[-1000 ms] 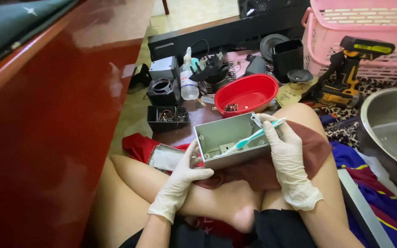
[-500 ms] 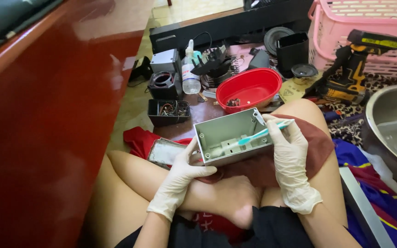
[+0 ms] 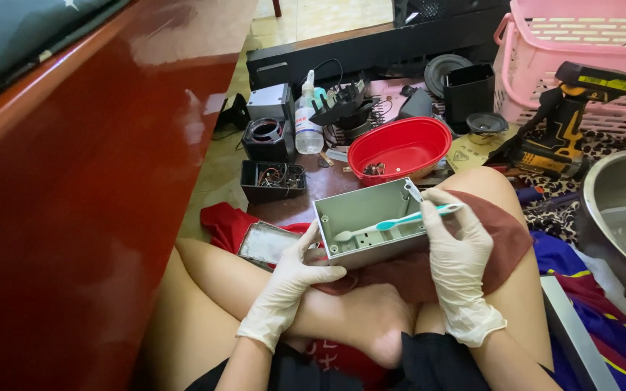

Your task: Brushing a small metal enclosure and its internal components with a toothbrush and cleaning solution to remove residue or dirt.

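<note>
Grey and open-topped, a rectangular plastic enclosure box [image 3: 371, 221] is seen in the head view, propped on a brown cloth [image 3: 501, 239] across the seated person's lap, near the centre of the frame. Its lower left corner is gripped by the left hand [image 3: 291, 271], gloved in white latex, fingers curled closed around the wall. A teal and white toothbrush [image 3: 400, 221] is pinched between thumb and fingers of the gloved right hand [image 3: 458, 253], at three o'clock from the box, with the bristle head laid inside the cavity towards nine o'clock. Brushing of the interior is judged to be under way; how clean the box is cannot be told. At twelve o'clock from the box a red oval plastic bowl [image 3: 400, 148] with small parts is set, and at eleven o'clock a clear plastic bottle [image 3: 308, 123] with a blue and white label band. At two o'clock a yellow and black cordless drill [image 3: 566, 123], bearing a yellow label strip on top, is leant before a pink plastic basket [image 3: 581, 43].
</note>
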